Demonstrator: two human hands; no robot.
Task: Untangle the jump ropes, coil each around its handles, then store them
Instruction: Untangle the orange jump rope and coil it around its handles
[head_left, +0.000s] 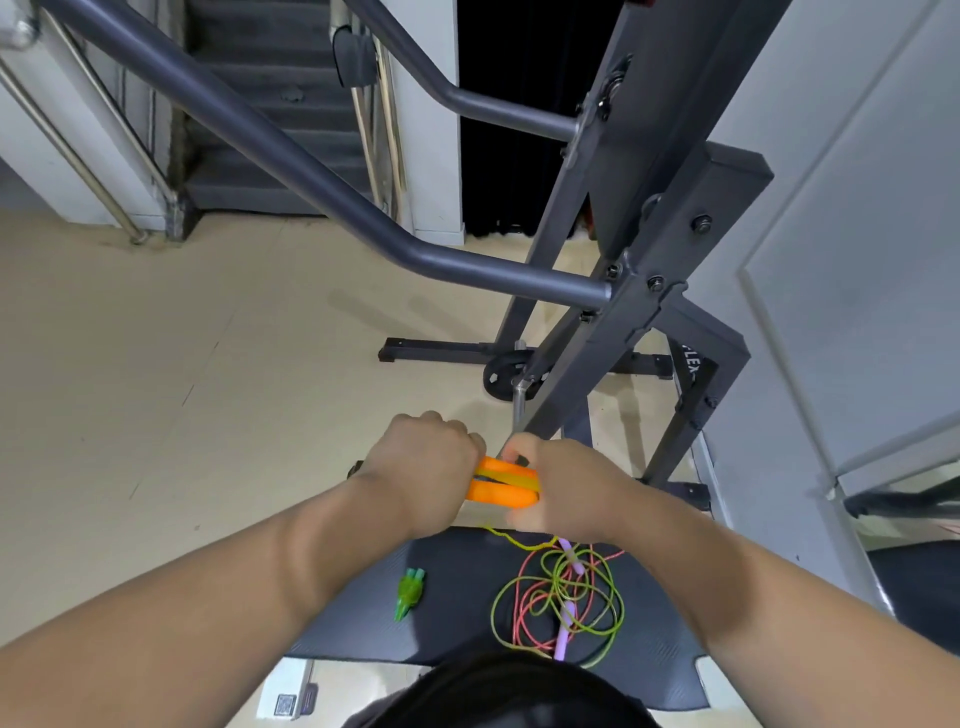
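Two orange handles (503, 491) lie side by side between my hands, with yellow-green rope wound across them. My left hand (422, 457) grips their left ends. My right hand (553, 480) holds the right ends, its fingers pinching the rope on top. The yellow-green rope (558, 597) trails down from my right hand to a loose pile on the black mat (363, 613), tangled with a pink-red rope (524, 605) that has lilac handles (565, 623). A coiled green rope bundle (408, 592) lies on the mat to the left.
A dark grey steel gym frame (613, 291) with slanted bars rises just beyond my hands. A weight plate (501, 376) sits at its base. Grey stairs (270, 104) are at the back, a white wall at right, beige floor at left. A small box (288, 696) lies near the mat.
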